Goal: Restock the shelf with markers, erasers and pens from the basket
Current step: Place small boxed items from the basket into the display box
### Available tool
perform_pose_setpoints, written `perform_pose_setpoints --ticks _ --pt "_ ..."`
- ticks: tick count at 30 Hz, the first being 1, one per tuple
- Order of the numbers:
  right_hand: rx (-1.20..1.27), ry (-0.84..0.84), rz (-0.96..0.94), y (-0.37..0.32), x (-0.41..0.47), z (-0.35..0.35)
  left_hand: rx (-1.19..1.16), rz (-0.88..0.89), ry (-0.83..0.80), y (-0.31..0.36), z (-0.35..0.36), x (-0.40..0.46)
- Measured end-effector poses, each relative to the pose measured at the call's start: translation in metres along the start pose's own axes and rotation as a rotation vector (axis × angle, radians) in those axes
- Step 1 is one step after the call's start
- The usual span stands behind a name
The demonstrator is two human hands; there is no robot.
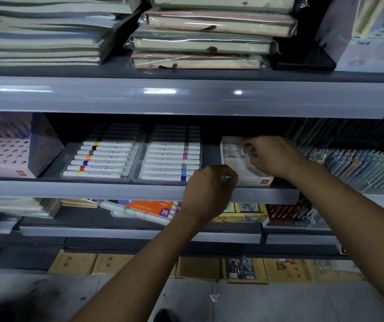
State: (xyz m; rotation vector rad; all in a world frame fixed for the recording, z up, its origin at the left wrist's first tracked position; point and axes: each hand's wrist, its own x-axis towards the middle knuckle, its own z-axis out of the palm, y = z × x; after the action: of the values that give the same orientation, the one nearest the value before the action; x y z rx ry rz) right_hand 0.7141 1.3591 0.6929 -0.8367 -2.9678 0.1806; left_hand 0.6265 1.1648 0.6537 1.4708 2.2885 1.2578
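Small wrapped eraser sits pinched in the right hand, fingers curled round it, just over the open white box on the middle shelf, right of centre. More wrapped erasers at the box's back end. Left hand at the shelf's front edge, just beside the box, fingers clenched on sth small & shiny; can't tell what. Left of the box: two clear trays of markers, side by side. Notebook stacks on the shelf above.
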Motion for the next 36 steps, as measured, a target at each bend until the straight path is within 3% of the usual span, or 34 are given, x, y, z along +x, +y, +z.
perform_pose_setpoints --ticks 16,19,23,25,28,33,36 --pt "-0.043 -0.005 0.018 -0.001 0.001 -0.001 -0.016 0.006 -0.041 -0.001 -0.002 0.000" --pt "0.007 0.009 -0.010 -0.005 -0.005 -0.005 -0.266 -0.180 -0.083 0.000 -0.003 0.000" --pt "0.132 0.201 -0.040 -0.011 -0.018 -0.006 -1.091 -0.481 -0.164 0.006 -0.016 0.001" --pt "0.195 0.272 -0.045 -0.016 -0.024 -0.004 -1.309 -0.528 -0.173 0.008 -0.024 0.004" --pt "0.290 0.328 -0.063 -0.026 -0.033 -0.002 -1.414 -0.507 -0.165 0.006 -0.029 0.005" --pt "0.504 0.444 -0.106 -0.049 -0.054 -0.002 -1.338 -0.513 -0.087 -0.001 -0.025 0.001" --pt "0.556 0.389 -0.159 -0.063 -0.065 -0.005 -1.260 -0.555 -0.021 -0.002 -0.023 0.001"
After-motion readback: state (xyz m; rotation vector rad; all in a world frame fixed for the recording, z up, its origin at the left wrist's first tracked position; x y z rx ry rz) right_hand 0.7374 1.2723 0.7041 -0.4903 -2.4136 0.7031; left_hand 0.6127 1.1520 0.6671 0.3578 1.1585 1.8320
